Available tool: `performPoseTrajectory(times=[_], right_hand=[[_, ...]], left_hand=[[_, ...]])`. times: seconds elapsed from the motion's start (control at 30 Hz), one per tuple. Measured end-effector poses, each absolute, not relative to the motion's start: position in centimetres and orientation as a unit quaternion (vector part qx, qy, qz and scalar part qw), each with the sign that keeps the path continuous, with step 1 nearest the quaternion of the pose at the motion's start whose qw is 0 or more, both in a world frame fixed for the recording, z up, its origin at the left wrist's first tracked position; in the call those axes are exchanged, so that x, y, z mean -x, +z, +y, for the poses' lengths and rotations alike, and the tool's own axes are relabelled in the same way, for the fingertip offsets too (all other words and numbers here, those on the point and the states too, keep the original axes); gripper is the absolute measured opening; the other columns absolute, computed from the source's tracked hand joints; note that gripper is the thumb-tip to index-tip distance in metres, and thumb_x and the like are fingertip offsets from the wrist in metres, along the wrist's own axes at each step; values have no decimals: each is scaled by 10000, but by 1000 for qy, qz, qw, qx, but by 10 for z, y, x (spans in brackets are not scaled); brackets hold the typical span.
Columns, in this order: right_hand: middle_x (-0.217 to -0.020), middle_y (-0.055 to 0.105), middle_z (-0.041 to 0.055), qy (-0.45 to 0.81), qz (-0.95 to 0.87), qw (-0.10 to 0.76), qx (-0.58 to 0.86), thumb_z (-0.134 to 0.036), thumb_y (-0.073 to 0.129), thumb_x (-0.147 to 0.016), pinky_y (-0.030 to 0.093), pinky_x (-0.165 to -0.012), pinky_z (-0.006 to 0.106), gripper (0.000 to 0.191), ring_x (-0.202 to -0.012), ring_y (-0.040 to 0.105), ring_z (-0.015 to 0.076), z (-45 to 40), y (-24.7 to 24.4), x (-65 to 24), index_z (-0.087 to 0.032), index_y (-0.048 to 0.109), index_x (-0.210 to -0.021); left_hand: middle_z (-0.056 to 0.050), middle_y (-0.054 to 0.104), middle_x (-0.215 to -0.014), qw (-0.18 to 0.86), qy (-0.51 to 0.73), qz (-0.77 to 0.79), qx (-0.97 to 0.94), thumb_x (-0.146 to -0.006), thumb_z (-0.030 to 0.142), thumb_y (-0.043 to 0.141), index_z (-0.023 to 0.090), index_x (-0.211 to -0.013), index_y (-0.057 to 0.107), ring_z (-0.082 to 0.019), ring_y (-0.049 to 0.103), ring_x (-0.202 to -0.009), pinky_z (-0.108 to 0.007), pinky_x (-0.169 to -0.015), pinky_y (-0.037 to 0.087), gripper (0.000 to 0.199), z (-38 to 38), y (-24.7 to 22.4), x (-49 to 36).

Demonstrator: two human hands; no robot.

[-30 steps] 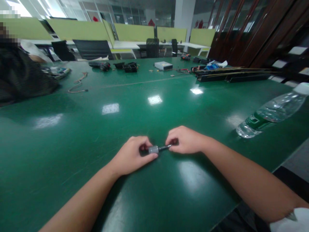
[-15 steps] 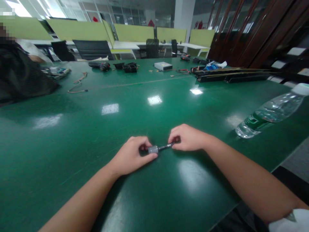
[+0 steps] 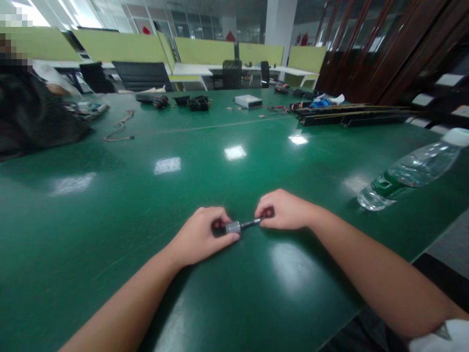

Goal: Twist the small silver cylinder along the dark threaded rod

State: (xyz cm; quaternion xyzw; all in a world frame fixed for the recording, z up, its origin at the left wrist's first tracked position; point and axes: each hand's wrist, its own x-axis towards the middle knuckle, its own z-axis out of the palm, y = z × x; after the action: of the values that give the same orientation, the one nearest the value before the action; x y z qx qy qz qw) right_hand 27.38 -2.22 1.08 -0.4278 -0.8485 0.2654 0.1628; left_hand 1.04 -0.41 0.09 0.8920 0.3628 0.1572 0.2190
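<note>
The left hand (image 3: 194, 237) rests low over the tabletop (image 3: 205, 308), thumb and fingers closed around a grey cylinder (image 3: 233, 228), its right end showing between them. A thin rod (image 3: 250, 223) runs from that end toward the right hand (image 3: 284, 210) — dark near the cylinder, shinier farther along. The right hand pinches the rod's far end between thumb and curled fingers, its tip hidden in the grip. Cylinder and rod lie roughly in line between the two hands, near the middle of the view; whether they touch the tabletop I cannot tell.

Well apart to the right, a clear bottle (image 3: 427, 164) with a green label and white cap shows at a slant. Toward the far edge sit a pale box (image 3: 248, 101), some black parts (image 3: 198, 102) to its left and long dark strips (image 3: 355, 116) to its right, with blue and white material (image 3: 326, 101) at their left end. A thin cable (image 3: 119, 129) lies bent at far left — beside it, a dark bulky shape (image 3: 44, 117). Behind the tabletop stand black chairs (image 3: 142, 76) and yellow-green partitions (image 3: 205, 51).
</note>
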Motion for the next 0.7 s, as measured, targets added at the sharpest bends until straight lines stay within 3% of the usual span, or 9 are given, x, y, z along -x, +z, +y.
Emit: performPoseTrajectory(times=[0.17,0.3,0.7], right_hand=[[-814,677,21,264,-854,187,407,-208,729,-799,413,-659,223,157,-709,579,112,-25,2,-257,-165,766,-945],[-821,670,24,256,-857,183,407,-229,724,-816,404,-660,225,159,-716,577,116,-25,-1,-252,-163,760,-956],[-849,676,32,244,-864,196,394,-280,716,-844,410,-694,238,173,-766,597,132,-24,-4,-250,-165,753,-968]], left_hand=[[12,657,-775,223,163,356,-893,-767,451,747,203,-877,647,-173,601,-717,-294,-697,415,289,-4,0,-12],[-5,664,-797,240,165,336,-896,-854,457,659,205,-938,675,-169,603,-736,-291,-712,432,267,-4,3,-12],[8,667,-746,232,172,345,-893,-797,411,705,197,-817,662,-157,595,-682,-280,-669,418,219,-4,4,-15]])
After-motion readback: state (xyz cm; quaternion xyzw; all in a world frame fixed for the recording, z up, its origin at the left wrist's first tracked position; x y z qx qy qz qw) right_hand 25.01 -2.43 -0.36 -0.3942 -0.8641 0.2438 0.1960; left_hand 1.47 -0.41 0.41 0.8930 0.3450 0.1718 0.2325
